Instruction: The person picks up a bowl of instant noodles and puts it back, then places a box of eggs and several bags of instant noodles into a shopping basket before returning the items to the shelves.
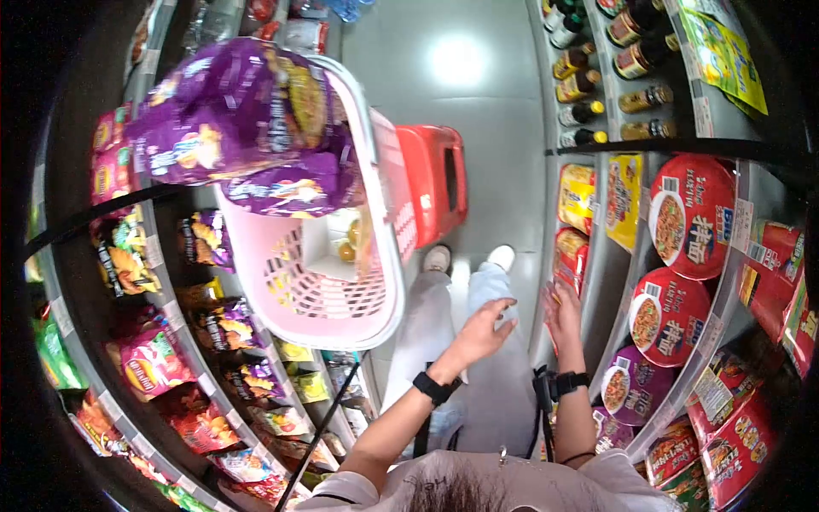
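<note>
My left hand [485,331] is held out in front of my legs, fingers apart and nothing in it. My right hand [561,314] is raised beside the right-hand shelf, its fingers stretched out close to a red packet [572,253]. A pink shopping basket [320,322] stands to the left of my legs. Large purple snack bags [230,111] are piled over its far end. Deeper in the basket lies a white box [328,247] with round golden things [348,251] by it.
A red plastic container [435,183] stands on the grey floor [503,128] beyond the basket. Left shelves hold snack bags [153,363]. At right are sauce bottles [576,85], red instant-noodle bowls [670,316] and a purple bowl [636,384].
</note>
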{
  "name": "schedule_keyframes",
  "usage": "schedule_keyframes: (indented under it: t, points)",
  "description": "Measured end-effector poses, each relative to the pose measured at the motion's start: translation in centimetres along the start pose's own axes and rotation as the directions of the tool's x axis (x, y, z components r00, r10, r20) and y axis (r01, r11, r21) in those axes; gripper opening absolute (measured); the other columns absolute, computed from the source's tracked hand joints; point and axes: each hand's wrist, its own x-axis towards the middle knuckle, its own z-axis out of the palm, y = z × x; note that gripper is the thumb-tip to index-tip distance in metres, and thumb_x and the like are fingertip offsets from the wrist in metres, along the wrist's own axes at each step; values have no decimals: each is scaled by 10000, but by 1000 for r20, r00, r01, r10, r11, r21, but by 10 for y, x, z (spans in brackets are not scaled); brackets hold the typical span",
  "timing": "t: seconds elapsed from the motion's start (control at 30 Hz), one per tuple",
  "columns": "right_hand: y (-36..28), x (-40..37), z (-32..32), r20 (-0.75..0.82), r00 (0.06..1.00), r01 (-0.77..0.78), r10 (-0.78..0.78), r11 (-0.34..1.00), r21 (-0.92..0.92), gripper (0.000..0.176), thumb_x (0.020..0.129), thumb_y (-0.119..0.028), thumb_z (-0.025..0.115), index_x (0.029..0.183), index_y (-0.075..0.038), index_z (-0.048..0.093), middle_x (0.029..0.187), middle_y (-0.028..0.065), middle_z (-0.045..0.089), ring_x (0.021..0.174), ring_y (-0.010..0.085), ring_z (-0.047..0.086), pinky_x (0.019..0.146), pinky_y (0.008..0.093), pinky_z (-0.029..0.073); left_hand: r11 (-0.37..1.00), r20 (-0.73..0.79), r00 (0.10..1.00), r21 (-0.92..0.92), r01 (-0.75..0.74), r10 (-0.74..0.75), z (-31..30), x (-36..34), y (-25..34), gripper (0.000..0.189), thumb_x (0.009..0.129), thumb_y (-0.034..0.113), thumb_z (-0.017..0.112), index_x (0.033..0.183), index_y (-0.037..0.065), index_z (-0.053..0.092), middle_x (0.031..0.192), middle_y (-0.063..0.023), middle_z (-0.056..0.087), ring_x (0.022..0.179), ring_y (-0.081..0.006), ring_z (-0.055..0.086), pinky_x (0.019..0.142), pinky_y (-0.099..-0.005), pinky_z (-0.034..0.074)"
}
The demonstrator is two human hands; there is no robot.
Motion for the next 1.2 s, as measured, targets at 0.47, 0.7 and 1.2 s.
schedule_keyframes:
  t: [0.47, 0.7, 1.2]
  points:
    - [-141, -180, 400, 615, 481, 863, -625, 461, -206, 894, 729, -514, 628, 1323, 41, 255, 1242, 296, 414, 1122, 365, 471, 973, 352, 347, 937, -760, 568, 157, -312, 316, -402, -136, 149, 512, 875, 238, 550, 1278, 14, 327, 1205, -169, 450, 1051, -220, 497, 873, -331, 435]
    - [-116, -176, 399, 585, 477, 873, -656, 430, -230, 450, 780, -266, 531, 1155, -21, 492, 1028, 230, 575, 959, 331, 571, 849, 373, 425, 921, -635, 742, -119, -370, 216, -417, -69, 130, 341, 863, 234, 562, 1118, 30, 464, 923, -64, 564, 714, -136, 583, 566, -282, 549]
    - [-105, -266, 231, 395, 402, 892, -826, 451, 36, 385, 798, -28, 508, 1172, 58, 480, 930, 124, 635, 840, 94, 553, 746, 243, 454, 861, -581, 664, 137, -490, 471, -278, -190, 167, 145, 898, 110, 485, 1014, 22, 489, 844, -5, 559, 702, -56, 545, 589, -210, 515]
